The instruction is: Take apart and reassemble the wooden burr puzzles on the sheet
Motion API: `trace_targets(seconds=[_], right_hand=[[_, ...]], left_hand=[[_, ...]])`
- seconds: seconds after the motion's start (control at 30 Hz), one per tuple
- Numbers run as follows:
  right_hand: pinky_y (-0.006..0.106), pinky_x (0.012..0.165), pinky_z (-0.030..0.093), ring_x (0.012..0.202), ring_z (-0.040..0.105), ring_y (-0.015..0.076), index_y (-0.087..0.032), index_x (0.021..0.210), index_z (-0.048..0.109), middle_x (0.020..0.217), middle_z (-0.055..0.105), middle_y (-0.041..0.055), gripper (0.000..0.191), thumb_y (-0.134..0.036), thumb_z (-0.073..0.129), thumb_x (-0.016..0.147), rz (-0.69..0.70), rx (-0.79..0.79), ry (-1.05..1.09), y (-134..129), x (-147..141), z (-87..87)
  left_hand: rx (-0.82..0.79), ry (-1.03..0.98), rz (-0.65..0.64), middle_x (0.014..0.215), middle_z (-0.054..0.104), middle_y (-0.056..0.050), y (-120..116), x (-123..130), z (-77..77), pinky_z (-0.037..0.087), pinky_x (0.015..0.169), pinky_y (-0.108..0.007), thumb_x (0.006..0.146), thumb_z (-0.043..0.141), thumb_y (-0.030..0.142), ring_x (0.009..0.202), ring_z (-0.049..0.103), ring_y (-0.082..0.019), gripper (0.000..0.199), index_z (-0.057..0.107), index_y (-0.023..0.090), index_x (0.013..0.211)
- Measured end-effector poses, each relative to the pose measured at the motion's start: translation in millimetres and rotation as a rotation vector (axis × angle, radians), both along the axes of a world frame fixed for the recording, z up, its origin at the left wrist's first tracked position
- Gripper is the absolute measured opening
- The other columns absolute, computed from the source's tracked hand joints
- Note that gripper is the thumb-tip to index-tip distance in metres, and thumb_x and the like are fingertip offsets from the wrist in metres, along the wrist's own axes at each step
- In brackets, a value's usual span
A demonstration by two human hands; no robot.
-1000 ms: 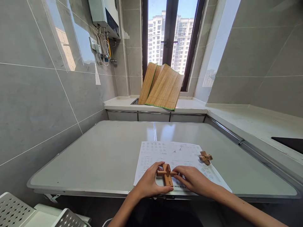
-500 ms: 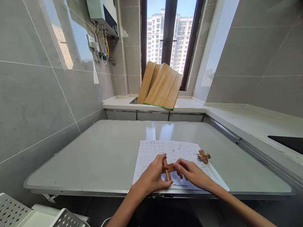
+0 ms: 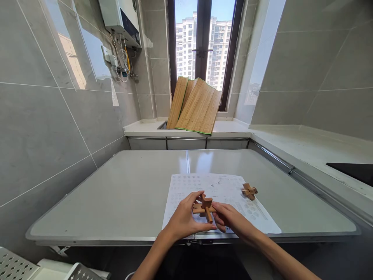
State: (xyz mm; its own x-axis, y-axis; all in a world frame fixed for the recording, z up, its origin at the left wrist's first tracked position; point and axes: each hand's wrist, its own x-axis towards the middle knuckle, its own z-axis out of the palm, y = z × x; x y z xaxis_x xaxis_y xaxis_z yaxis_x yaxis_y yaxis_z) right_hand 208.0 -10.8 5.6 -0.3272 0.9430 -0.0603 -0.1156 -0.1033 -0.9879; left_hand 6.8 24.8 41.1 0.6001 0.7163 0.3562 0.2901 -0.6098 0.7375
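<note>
Between my two hands is a wooden interlocking puzzle (image 3: pixel 206 202), its brown bars crossing one another, held above a printed sheet. My left hand (image 3: pixel 186 216) grips one bar end to end, fingers at the far end and thumb at the near end. From the right, my right hand (image 3: pixel 230 217) pinches the end of a flat bar with thumb and fingertips. The printed paper sheet (image 3: pixel 236 186) lies under both hands, with small diagrams and text too fine to read. A second wooden puzzle (image 3: pixel 249 191) of crossed bars rests on the sheet's right edge.
The pale folding table (image 3: pixel 131 186) has a seam down its middle. A white ledge with a metal rail runs behind and to the right. Bamboo mats (image 3: pixel 199 107) lean against the window. A white perforated rack (image 3: pixel 17 264) stands at lower left, below the table edge.
The puzzle in my hands has been turned, so an upright piece and a marked flat bar now show. My right hand has shifted slightly left and down. The view has moved a little.
</note>
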Motion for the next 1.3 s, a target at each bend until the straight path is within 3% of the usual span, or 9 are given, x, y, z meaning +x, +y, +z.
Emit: trace_targets(seconds=[0.27, 0.4, 0.47, 0.57, 0.77, 1.0, 1.07, 1.17, 1.3], right_hand=[[0.027, 0.053, 0.031, 0.046, 0.039, 0.0111, -0.021, 0.065, 0.049, 0.049, 0.042, -0.0063, 0.060, -0.073, 0.043, 0.093, -0.032, 0.008, -0.014, -6, -10, 4.6], [0.026, 0.052, 0.031, 0.046, 0.039, 0.0103, -0.019, 0.071, 0.054, 0.051, 0.043, -0.0061, 0.057, -0.071, 0.047, 0.093, -0.019, -0.049, 0.101, -1, -7, 2.5], [0.025, 0.052, 0.032, 0.048, 0.040, 0.0097, -0.018, 0.073, 0.056, 0.056, 0.047, -0.0049, 0.055, -0.069, 0.050, 0.093, -0.015, -0.084, 0.165, 1, -6, 1.2], [0.024, 0.051, 0.031, 0.049, 0.041, 0.0088, -0.017, 0.075, 0.057, 0.060, 0.049, -0.0036, 0.052, -0.066, 0.054, 0.093, -0.029, -0.110, 0.217, 3, -6, -0.8], [0.022, 0.046, 0.024, 0.042, 0.030, 0.0069, -0.020, 0.070, 0.049, 0.050, 0.035, -0.0097, 0.053, -0.069, 0.062, 0.085, -0.108, -0.124, 0.214, 12, -13, -6.9], [0.021, 0.045, 0.025, 0.044, 0.032, 0.0066, -0.019, 0.072, 0.052, 0.053, 0.039, -0.0085, 0.055, -0.071, 0.066, 0.080, -0.274, -0.117, 0.277, 25, -8, -18.8], [0.022, 0.046, 0.028, 0.045, 0.034, 0.0072, -0.019, 0.072, 0.052, 0.054, 0.042, -0.0075, 0.055, -0.072, 0.064, 0.082, -0.323, -0.094, 0.242, 26, -4, -24.7], [0.023, 0.047, 0.030, 0.046, 0.037, 0.0084, -0.019, 0.073, 0.053, 0.054, 0.044, -0.0064, 0.055, -0.073, 0.060, 0.084, -0.370, -0.054, 0.188, 25, 0, -33.1], [0.024, 0.047, 0.034, 0.046, 0.039, 0.0097, -0.020, 0.073, 0.053, 0.054, 0.046, -0.0057, 0.057, -0.075, 0.054, 0.087, -0.373, 0.033, 0.127, 18, 0, -37.7]], left_hand=[[-0.015, -0.034, 0.011, 0.134, 0.065, -0.008, 1, 1, -5.9, 0.052, 0.106, -0.047, 0.060, 0.093, 0.046, 0.119, 0.064, -0.029, 0.098, 0.046, 0.029, 0.145], [-0.019, -0.055, -0.006, 0.139, 0.061, -0.006, 3, 2, -3.8, 0.051, 0.107, -0.047, 0.067, 0.090, 0.042, 0.122, 0.062, -0.029, 0.074, 0.058, 0.032, 0.134], [-0.051, -0.094, -0.017, 0.146, 0.053, -0.006, 4, 4, -4.5, 0.057, 0.100, -0.044, 0.072, 0.087, 0.039, 0.111, 0.068, -0.025, 0.061, 0.064, 0.033, 0.127], [-0.119, -0.157, -0.004, 0.148, 0.047, -0.006, 5, 5, -8.1, 0.060, 0.091, -0.039, 0.073, 0.087, 0.033, 0.091, 0.073, -0.018, 0.057, 0.066, 0.033, 0.125], [-0.190, -0.196, 0.050, 0.143, 0.051, -0.006, 5, 4, -10.9, 0.061, 0.077, -0.033, 0.084, 0.077, 0.031, 0.071, 0.067, -0.010, 0.023, 0.074, 0.027, 0.106], [-0.190, -0.234, 0.137, 0.149, 0.048, -0.008, 10, -1, -11.8, 0.057, 0.070, -0.028, 0.088, 0.070, 0.038, 0.073, 0.066, -0.011, 0.022, 0.074, 0.025, 0.105], [-0.152, -0.206, 0.216, 0.141, 0.056, -0.008, 19, -6, -16.9, 0.055, 0.068, -0.027, 0.091, 0.064, 0.042, 0.075, 0.066, -0.013, 0.027, 0.073, 0.025, 0.109], [-0.109, -0.065, 0.358, 0.110, 0.072, -0.007, 35, -14, -28.2, 0.052, 0.066, -0.027, 0.094, 0.056, 0.048, 0.076, 0.067, -0.017, 0.036, 0.071, 0.022, 0.113], [-0.089, 0.067, 0.449, 0.094, 0.075, -0.005, 54, -19, -41.6, 0.051, 0.067, -0.028, 0.094, 0.054, 0.047, 0.074, 0.068, -0.019, 0.042, 0.066, 0.019, 0.123]])
